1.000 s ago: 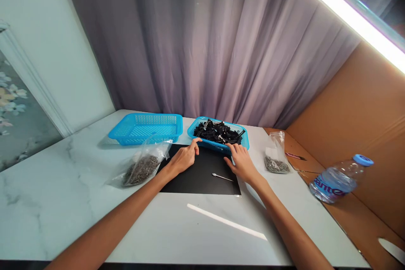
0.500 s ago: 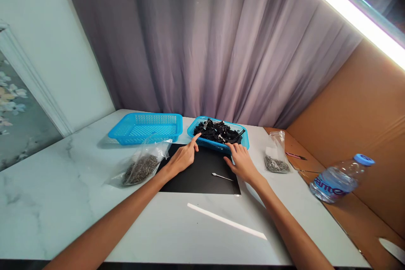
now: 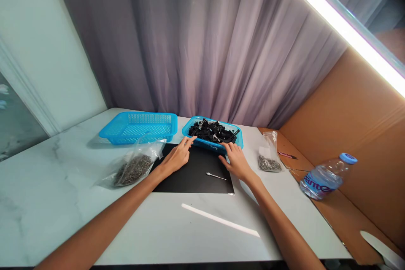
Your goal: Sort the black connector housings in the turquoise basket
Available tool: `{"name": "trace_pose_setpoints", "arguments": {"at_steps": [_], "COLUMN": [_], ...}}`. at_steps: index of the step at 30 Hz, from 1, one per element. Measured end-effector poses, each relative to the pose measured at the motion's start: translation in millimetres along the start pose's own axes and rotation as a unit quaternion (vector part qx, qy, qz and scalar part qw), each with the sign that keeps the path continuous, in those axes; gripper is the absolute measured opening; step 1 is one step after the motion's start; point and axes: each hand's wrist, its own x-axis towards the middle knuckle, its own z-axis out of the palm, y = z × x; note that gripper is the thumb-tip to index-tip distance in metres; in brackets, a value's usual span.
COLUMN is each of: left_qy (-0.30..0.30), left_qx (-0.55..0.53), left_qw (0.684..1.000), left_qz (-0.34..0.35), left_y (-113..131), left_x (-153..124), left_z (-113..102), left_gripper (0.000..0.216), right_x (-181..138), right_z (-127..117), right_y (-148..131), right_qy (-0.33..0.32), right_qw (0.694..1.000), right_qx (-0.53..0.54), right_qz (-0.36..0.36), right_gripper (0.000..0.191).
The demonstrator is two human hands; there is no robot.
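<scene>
On my desk (image 3: 47, 202), one black mat (image 3: 190, 177) lies beneath my left hand (image 3: 177, 156) and right hand (image 3: 236, 160). Two blue baskets sit ahead: the loaded basket (image 3: 207, 145) at my fingertips, long axis left-to-right; the other basket (image 3: 139, 130) leftward. One bag (image 3: 133, 169) left, another (image 3: 268, 162) right; one "ante"-labelled bottle (image 3: 321, 182) beyond. Right fingers spread; whether my left pinches anything, I can't tell. One thin tool (image 3: 217, 176) between.

The person's left forearm (image 3: 107, 219) and right forearm (image 3: 274, 215) extend forward, and they come nearer to each other toward the wrists. The left hand (image 3: 177, 155) is turned palm inward with its index finger stretched ahead, while its other fingers seem bent, though they are partly hidden. The right hand (image 3: 236, 160) faces palm down, its fingers slightly curved and the thumb held apart.
</scene>
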Motion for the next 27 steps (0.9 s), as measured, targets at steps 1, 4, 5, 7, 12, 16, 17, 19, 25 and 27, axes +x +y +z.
{"name": "trace_pose_setpoints", "arguments": {"at_steps": [1, 4, 5, 7, 12, 16, 17, 19, 25, 27], "left_qy": [-0.001, -0.014, -0.017, -0.014, 0.037, 0.047, 0.041, 0.012, -0.081, -0.091], "left_qx": [-0.001, 0.004, 0.006, 0.007, -0.006, -0.017, -0.028, -0.062, -0.129, -0.122], "left_qw": [1.000, 1.000, 1.000, 1.000, 0.999, 0.998, 0.998, 0.996, 0.981, 0.976], "left_qz": [0.002, 0.001, 0.000, 0.006, 0.030, 0.041, 0.047, 0.058, 0.122, 0.156], "left_y": [0, 2, 3, 4, 6, 15, 19, 31, 69, 76], "left_x": [0, 1, 2, 2, 4, 5, 5, 5, 6, 7], "left_z": [0, -2, -2, -2, -1, -7, -10, -15, -18, -16], "left_gripper": [0.074, 0.071, 0.070, 0.067, 0.055, 0.062, 0.067, 0.078, 0.107, 0.110], "right_x": [0, 1, 1, 0, 0, 3, 3, 2, 1, 1], "right_z": [-1, 0, 0, 3, 8, 1, -1, -3, 1, 3], "right_y": [2, 9, 10, 10, -2, -19, -23, -32, -53, -56], "right_qy": [0.001, 0.011, 0.016, 0.030, 0.142, 0.193, 0.185, 0.146, 0.051, 0.046], "right_qw": [1.000, 1.000, 1.000, 0.999, 0.986, 0.976, 0.976, 0.980, 0.980, 0.977], "right_qx": [0.009, 0.016, 0.016, 0.015, 0.051, 0.092, 0.107, 0.139, 0.137, 0.128], "right_qz": [0.001, 0.011, 0.016, 0.027, 0.068, 0.046, 0.032, -0.008, -0.132, -0.165], "right_gripper": [0.039, 0.034, 0.033, 0.035, 0.040, 0.033, 0.030, 0.029, 0.042, 0.035]}}
